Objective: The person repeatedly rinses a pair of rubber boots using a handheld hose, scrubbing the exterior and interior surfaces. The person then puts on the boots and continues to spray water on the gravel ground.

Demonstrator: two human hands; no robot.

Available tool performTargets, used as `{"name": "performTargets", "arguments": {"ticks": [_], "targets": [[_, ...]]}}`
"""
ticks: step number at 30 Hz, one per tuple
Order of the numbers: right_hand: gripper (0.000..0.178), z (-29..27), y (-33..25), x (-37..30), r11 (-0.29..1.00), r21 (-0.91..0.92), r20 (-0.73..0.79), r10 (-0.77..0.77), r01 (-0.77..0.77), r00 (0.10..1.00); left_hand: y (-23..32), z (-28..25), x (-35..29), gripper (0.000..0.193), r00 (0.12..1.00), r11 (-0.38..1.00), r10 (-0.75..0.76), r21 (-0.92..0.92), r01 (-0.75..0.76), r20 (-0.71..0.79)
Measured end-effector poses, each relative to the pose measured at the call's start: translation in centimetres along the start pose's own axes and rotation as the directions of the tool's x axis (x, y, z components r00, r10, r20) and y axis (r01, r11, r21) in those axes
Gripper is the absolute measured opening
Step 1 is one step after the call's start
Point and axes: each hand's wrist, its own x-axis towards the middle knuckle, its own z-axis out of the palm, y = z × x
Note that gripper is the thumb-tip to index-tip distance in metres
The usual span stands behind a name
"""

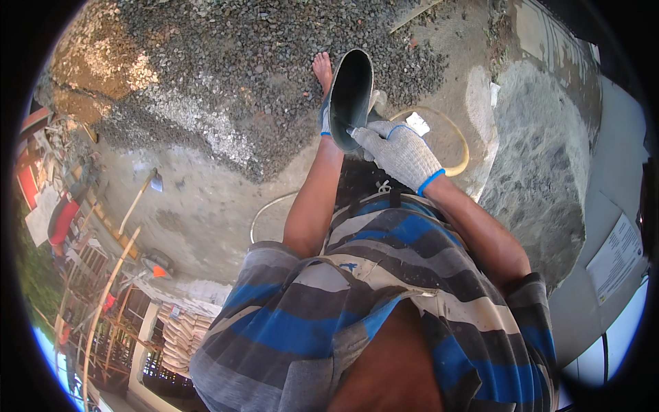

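Observation:
A dark rubber boot (351,93) is held up in front of me, and I look down into its oval open top. My right hand (401,154), in a whitish knit glove with a blue cuff, is closed on the near right edge of the boot. The gloved left hand (325,118) grips the boot's left side; most of its fingers are hidden behind the boot. A bare foot (322,71) shows just beyond the left glove. Part of a pale object (376,101) sticks out behind the boot, too covered to name.
Grey gravel (226,69) spreads ahead over the ground. A yellowish hose (458,141) curls at the right, near a white scrap (417,123) and a grey sand heap (542,172). To the left lie a long-handled hoe (137,199), a bamboo pole (103,309) and stacked sacks (182,340).

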Motion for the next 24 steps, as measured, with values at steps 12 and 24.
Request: {"name": "performTargets", "arguments": {"ticks": [12, 24], "targets": [[0.042, 0.0, 2.0, -0.6, 0.999, -0.004, 0.003, 0.047, -0.047, 0.999, 0.2, -3.0, 0.2, 0.062, 0.989, 0.911, -0.064, 0.412, 0.005, 0.13], [0.044, -2.2, 1.2, 1.3, 0.989, 0.124, -0.074, 0.091, -0.082, 0.993, 2.9, -4.2, 8.7, 0.056, 0.989, 0.982, -0.012, 0.187, 0.04, -0.148]]}}
